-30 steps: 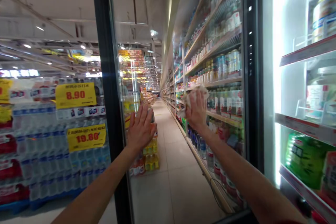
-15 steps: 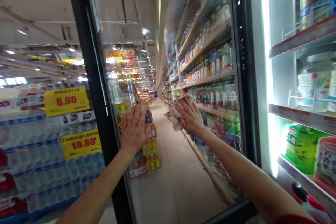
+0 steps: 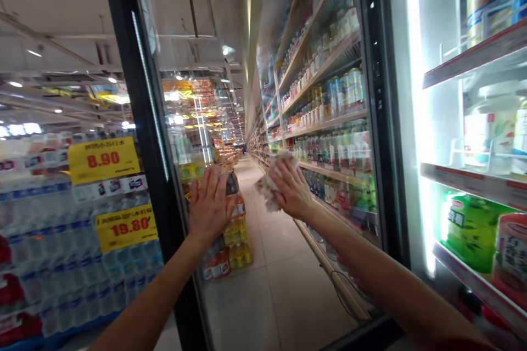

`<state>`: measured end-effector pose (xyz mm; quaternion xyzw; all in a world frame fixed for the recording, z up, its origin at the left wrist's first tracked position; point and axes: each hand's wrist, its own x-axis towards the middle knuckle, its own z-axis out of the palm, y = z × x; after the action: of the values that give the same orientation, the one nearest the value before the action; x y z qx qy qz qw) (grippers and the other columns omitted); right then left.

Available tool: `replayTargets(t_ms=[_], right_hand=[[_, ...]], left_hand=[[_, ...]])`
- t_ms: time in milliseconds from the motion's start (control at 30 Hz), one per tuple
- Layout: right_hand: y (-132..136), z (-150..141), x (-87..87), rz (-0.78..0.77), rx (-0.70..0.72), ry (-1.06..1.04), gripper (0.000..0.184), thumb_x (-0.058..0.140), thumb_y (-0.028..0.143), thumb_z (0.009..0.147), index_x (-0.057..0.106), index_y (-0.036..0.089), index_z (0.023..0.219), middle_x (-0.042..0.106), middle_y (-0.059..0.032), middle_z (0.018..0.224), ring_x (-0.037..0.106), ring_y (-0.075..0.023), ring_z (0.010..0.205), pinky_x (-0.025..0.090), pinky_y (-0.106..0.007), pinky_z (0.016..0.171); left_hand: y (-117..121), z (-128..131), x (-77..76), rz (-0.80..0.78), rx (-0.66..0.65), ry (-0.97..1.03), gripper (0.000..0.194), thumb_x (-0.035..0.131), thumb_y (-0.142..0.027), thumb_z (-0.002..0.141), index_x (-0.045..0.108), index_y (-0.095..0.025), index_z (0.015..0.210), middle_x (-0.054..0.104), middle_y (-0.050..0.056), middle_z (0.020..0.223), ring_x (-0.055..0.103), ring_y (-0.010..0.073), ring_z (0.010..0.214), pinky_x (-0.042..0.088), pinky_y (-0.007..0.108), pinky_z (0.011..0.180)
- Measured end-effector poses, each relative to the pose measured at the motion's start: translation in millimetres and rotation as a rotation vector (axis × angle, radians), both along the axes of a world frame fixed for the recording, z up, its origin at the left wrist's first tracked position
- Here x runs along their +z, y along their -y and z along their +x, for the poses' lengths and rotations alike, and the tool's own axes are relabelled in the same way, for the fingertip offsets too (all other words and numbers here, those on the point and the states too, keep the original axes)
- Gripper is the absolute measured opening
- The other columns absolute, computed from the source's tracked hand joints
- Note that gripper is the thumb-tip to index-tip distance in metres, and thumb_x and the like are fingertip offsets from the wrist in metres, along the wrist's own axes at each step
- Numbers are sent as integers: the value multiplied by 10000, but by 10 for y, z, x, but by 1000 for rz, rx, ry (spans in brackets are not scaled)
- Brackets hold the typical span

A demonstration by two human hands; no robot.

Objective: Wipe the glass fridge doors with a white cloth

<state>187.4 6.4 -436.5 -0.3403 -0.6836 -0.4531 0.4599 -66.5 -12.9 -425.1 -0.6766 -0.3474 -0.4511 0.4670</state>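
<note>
A glass cooler door (image 3: 247, 307) with a black frame stands open in front of me. My left hand (image 3: 212, 205) lies flat against the glass near the left frame, fingers stretched and holding nothing. To its right, my right hand (image 3: 292, 186) presses a crumpled whitish cloth (image 3: 267, 191) with brown stains against the pane. The palm and part of the cloth beneath it are hidden by the back of the hand. Shelves of bottles and cans and a long aisle show in the glass.
On the right, lit cooler shelves (image 3: 473, 178) hold jars, bottles and a green pack (image 3: 473, 227). Stacked water bottles (image 3: 82, 274) with yellow price signs (image 3: 105, 159) stand at the left. A dark cable (image 3: 343, 290) shows low through the glass.
My right hand and the cloth have shifted slightly left and down across the glass. The left hand stays in place on the pane.
</note>
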Motion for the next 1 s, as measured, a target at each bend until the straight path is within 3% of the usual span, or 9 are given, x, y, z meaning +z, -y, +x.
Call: replayTargets(t_ms=[100, 200, 267, 333, 433, 500, 700, 900, 1000], right_hand=[[6, 159, 14, -48, -21, 23, 517, 406, 327, 844, 359, 270, 1356, 351, -46, 1446, 185, -244, 1387, 264, -487, 1084], [-66, 594, 119, 16, -132, -479, 525, 328, 295, 866, 301, 230, 1387, 302, -84, 1465, 194, -256, 1383, 266, -527, 1071], [-89, 676, 140, 76, -160, -704, 527, 300, 283, 874, 286, 198, 1393, 276, -113, 1471, 183, -268, 1385, 267, -548, 1063], [-68, 531, 69, 73, -140, -636, 534, 324, 284, 870, 286, 188, 1394, 261, -119, 1477, 160, -276, 1391, 271, -542, 1066], [-20, 236, -128, -13, -45, -166, 540, 398, 309, 849, 321, 239, 1379, 289, -73, 1473, 165, -257, 1392, 286, -489, 1079], [-19, 230, -211, -34, -13, -10, 528, 410, 320, 843, 343, 274, 1365, 338, -50, 1451, 202, -249, 1382, 292, -478, 1077], [-68, 523, -120, 112, -129, -639, 545, 320, 257, 871, 246, 228, 1409, 272, -107, 1473, 188, -281, 1383, 279, -563, 1053], [4, 248, -254, -35, -32, -91, 567, 408, 282, 839, 283, 287, 1393, 314, -48, 1463, 209, -265, 1379, 296, -500, 1070], [-32, 543, -244, -9, -93, -348, 550, 357, 267, 854, 277, 252, 1399, 287, -65, 1474, 204, -269, 1379, 273, -518, 1075]], left_hand=[[10, -1, 1, -6, 14, -3, 704, 505, -308, 838, 141, -216, 1433, 241, 106, 1467, 198, 256, 1365, 162, 475, 1104], [31, 12, 8, -1, 18, -1, 696, 502, -322, 839, 152, -215, 1431, 231, 97, 1471, 193, 251, 1367, 153, 475, 1108], [38, 20, 6, 1, 15, -3, 700, 504, -324, 837, 150, -214, 1431, 224, 94, 1473, 185, 249, 1370, 149, 475, 1110], [34, 21, -8, -1, 10, -4, 703, 505, -319, 837, 145, -211, 1432, 227, 96, 1472, 185, 246, 1370, 149, 473, 1111], [19, 7, -45, 5, 1, 11, 691, 504, -302, 837, 157, -218, 1429, 237, 94, 1469, 197, 246, 1366, 160, 477, 1107], [17, 0, -68, 9, -11, 12, 682, 505, -293, 835, 172, -228, 1426, 237, 88, 1469, 208, 250, 1363, 168, 478, 1103], [66, 93, -192, -23, -19, 41, 673, 495, -294, 839, 176, -216, 1426, 245, 101, 1465, 200, 254, 1364, 146, 490, 1104], [67, 161, -384, -29, -19, -2, 676, 494, -291, 845, 166, -193, 1428, 334, 121, 1422, 267, 241, 1342, 147, 470, 1104], [67, 153, -389, -38, -14, -10, 677, 496, -288, 842, 170, -188, 1427, 330, 120, 1424, 254, 240, 1347, 151, 464, 1104]])
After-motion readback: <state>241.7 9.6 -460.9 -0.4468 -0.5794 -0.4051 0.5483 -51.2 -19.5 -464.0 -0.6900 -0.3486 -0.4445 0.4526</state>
